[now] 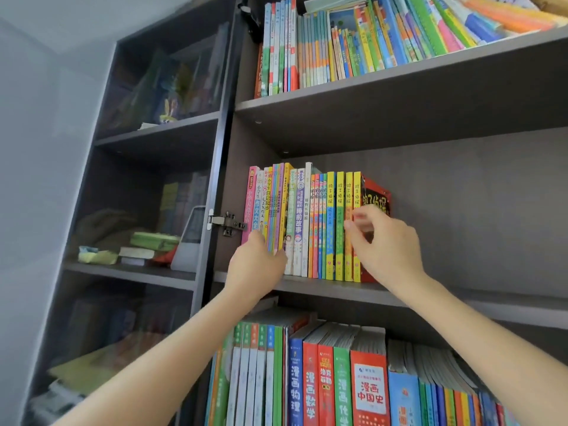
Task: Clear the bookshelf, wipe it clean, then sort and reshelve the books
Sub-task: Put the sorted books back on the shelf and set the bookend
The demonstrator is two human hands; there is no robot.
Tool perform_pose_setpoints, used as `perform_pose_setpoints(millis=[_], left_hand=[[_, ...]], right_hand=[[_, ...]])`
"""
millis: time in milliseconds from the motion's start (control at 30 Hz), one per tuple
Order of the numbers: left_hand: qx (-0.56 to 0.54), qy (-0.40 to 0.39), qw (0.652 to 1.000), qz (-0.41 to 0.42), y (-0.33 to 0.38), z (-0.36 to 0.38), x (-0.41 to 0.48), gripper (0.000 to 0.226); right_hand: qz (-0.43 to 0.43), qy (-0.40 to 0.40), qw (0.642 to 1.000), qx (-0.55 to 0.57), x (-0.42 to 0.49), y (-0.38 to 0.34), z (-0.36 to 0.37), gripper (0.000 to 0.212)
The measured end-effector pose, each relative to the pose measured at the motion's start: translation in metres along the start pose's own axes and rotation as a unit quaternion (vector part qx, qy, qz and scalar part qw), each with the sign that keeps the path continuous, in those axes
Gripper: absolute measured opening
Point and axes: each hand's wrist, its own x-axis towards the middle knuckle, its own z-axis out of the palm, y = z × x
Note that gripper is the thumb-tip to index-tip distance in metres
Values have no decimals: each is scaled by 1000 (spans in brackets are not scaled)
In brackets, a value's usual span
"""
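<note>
Two bare forearms [172, 355] are raised toward the middle shelf [338, 289], where a row of books [307, 222] is stood upright at the left end. The left hand [256, 264] is curled round the row's leftmost lower spines. The right hand [392, 244] has its bent fingers blurred against the yellow spines, so its grasp cannot be told.

The dark bookshelf [461, 195] has a middle board [491, 305] running just beneath both hands. On it, a row of thin upright books [307, 222] stands from the left hand [255, 265] across to the right hand [390, 244], ending in a red volume [376, 198] behind the right fingers. An upper board [399, 84] above the hands carries upright and leaning books [338, 47]. Thicker books [338, 385] stand below the wrists.
</note>
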Motion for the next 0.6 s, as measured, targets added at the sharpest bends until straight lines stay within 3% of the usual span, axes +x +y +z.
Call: perform_pose_setpoints(millis=[100,167,300,433,600], left_hand=[[14,-3,1000,-5,-8,-24,-32,27],[19,3,1000,-16,-15,-43,-63,15],[19,-7,997,-70,-39,-85,-138,15],[17,-19,985,-172,-75,-138,-234,12],[61,46,945,-319,-114,-225,-341,13]], right_hand=[[-117,-42,991,45,-36,-37,-9,25],[-143,-97,982,80,-61,-61,-14,32],[-162,-206,951,162,-111,-105,-19,37],[-180,-339,886,260,-174,-161,-12,30],[-221,-453,785,361,-256,-244,-1,20]])
